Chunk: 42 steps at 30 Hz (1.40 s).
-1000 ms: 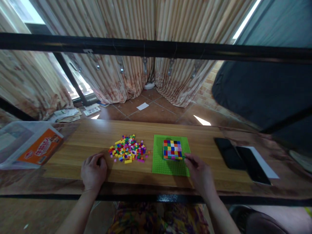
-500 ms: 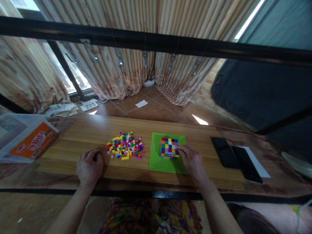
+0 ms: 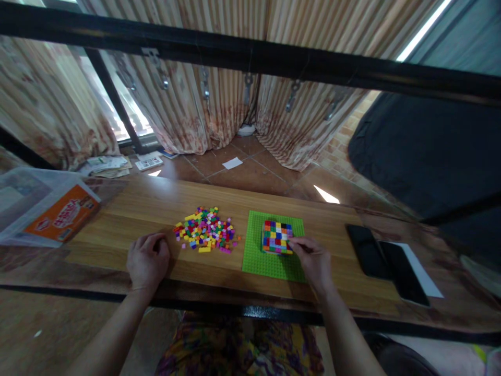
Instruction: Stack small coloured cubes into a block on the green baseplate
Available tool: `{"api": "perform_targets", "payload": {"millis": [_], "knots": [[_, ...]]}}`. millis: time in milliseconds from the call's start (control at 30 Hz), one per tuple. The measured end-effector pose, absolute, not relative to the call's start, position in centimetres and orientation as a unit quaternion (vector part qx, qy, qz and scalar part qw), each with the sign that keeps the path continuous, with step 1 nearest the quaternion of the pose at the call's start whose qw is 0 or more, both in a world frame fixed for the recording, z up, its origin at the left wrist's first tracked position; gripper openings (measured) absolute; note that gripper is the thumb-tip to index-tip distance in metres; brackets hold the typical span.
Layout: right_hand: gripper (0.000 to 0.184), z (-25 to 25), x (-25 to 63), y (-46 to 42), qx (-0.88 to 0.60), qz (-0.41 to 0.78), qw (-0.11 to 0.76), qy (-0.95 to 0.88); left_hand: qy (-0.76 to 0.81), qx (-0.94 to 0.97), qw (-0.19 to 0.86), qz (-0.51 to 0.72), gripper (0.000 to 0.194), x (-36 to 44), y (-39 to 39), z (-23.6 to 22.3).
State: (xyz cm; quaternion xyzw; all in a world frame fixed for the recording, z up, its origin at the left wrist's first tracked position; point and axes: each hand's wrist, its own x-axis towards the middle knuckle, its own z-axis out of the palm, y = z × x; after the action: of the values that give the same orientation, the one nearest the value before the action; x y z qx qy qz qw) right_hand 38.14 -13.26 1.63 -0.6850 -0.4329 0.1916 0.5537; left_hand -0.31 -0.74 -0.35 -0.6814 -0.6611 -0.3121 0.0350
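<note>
My right hand pinches shut at the block stack's right edge.
Held piece unclear; left hand curls near worktop's front edge.

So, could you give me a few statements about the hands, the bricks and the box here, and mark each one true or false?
1. The multicoloured brick block stands on the green baseplate. True.
2. The left hand is touching the brick block. False: it rests on the wooden tabletop, near the loose bricks.
3. The fingers of the right hand are at the right side of the brick block. True.
4. The loose bricks are all one colour. False: yellow, red, purple and others are mixed.
5. The translucent plastic box has an orange label. True.
</note>
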Motion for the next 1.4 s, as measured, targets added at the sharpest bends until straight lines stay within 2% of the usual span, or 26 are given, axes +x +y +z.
{"api": "perform_targets", "payload": {"millis": [233, 400, 567, 700, 800, 967, 1067, 1200, 1400], "knots": [[0.022, 1.9, 37.8, -12.5, -0.679, 0.281, 0.605, -0.307, -0.654, -0.683, 0.034, -0.323, 0.024, -0.5, -0.6, -0.6], [0.028, 2.1, 37.7, -12.6, -0.682, 0.311, 0.601, -0.276, -0.652, -0.687, 0.035, -0.319, 0.024, -0.3, -0.8, -0.4], [0.03, 2.2, 37.6, -13.1, -0.693, 0.285, 0.598, -0.285, -0.648, -0.685, 0.029, -0.331, 0.022, -0.1, -1.0, -0.3], [0.034, 3.3, 36.1, -13.4, -0.728, 0.194, 0.586, -0.297, -0.644, -0.682, 0.03, -0.344, 0.02, 0.0, -1.1, -0.5], [0.03, 4.6, 33.6, -13.0, -0.716, 0.162, 0.566, -0.375, -0.642, -0.682, 0.025, -0.349, 0.019, 0.0, -1.2, -0.6], [0.024, 5.4, 28.0, -9.1, -0.647, 0.171, 0.465, -0.58, -0.647, -0.677, 0.015, -0.35, 0.02, 0.1, -1.3, -0.6], [0.024, 4.8, 25.1, -4.9, -0.643, 0.147, 0.399, -0.637, -0.646, -0.675, 0.016, -0.355, 0.019, 0.1, -1.3, -0.6], [0.023, 3.7, 22.9, -0.2, -0.676, 0.12, 0.269, -0.676, -0.647, -0.673, 0.008, -0.359, 0.018, 0.2, -1.4, -0.6], [0.018, 2.5, 23.0, 1.8, -0.672, 0.115, 0.229, -0.694, -0.647, -0.666, -0.009, -0.37, 0.017, 0.4, -1.6, -0.7]]}}
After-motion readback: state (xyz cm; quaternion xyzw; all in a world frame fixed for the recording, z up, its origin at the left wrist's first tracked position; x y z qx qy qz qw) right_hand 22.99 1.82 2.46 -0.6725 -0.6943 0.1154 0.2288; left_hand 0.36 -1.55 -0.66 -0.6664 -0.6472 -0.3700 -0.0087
